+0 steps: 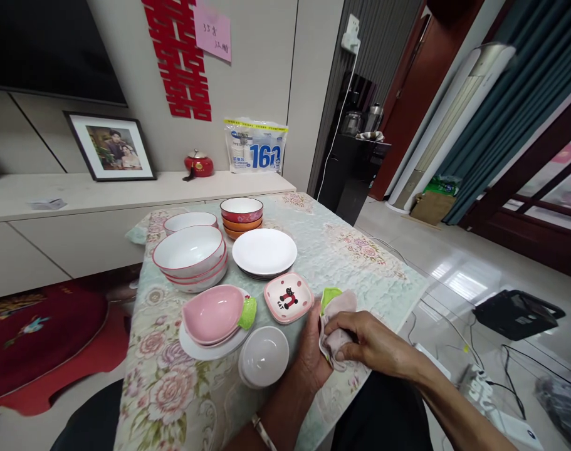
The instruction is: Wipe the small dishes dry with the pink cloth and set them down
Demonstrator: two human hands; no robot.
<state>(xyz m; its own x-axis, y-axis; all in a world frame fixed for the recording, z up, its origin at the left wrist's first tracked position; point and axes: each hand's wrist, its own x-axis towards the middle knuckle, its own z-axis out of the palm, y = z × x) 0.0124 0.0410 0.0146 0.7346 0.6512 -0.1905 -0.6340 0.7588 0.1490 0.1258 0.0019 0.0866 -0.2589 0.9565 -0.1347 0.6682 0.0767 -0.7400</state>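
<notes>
Above the near right part of the table, my left hand (312,351) is closed around a green-edged piece (331,294), mostly hidden, so its kind cannot be told. My right hand (372,343) presses a pale pink cloth (344,305) against it, fingers bunched in the fabric. Just left of the hands lies a square pink-rimmed cat dish (289,298). Nearby are small white bowls (266,357) and a pink strawberry-shaped bowl (213,313) with a green leaf, resting on a white plate (193,347).
Farther back stand large white bowls with red rims (190,250), a stack of white plates (264,250) and red and orange bowls (242,216). A flowered cloth covers the table (172,394). Cables and a power strip (477,388) lie on the floor at right.
</notes>
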